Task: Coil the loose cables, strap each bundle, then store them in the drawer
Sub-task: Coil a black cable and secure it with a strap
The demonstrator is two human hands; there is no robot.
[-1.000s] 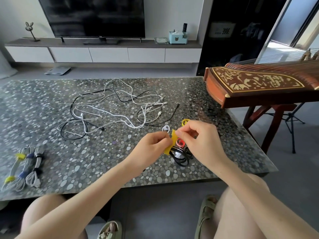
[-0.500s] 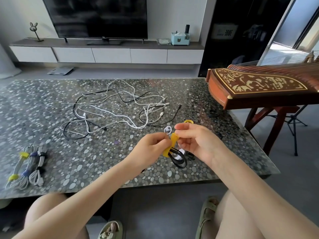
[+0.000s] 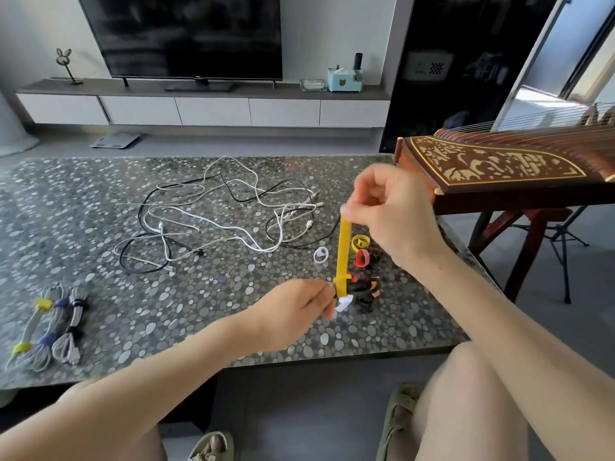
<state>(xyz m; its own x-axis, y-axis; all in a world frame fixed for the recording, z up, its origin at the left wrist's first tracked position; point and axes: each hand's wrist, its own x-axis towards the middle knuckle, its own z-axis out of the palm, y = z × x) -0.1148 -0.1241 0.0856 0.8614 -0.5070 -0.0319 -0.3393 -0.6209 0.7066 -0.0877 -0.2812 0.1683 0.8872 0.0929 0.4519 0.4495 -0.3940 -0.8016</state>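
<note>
A yellow strap (image 3: 342, 252) is stretched upright above the table. My right hand (image 3: 389, 211) pinches its top end, and my left hand (image 3: 296, 311) pinches its bottom end by a small white tab. Behind the strap's foot lies a heap of black and red straps (image 3: 364, 289), with a rolled red strap (image 3: 362, 258), a rolled yellow strap (image 3: 361, 242) and a white ring strap (image 3: 321, 254) nearby. A tangle of loose white and black cables (image 3: 216, 221) spreads over the table's middle. Three strapped cable bundles (image 3: 50, 324) lie at the near left.
The pebble-patterned table (image 3: 133, 294) fills the foreground; its near edge is just above my knees. A wooden zither on a stand (image 3: 506, 171) overhangs the table's right side. A TV cabinet with drawers (image 3: 213, 109) runs along the far wall.
My right hand has risen and pulled the folded yellow strap out to its full length. My left hand has stayed low, holding the strap's bottom end.
</note>
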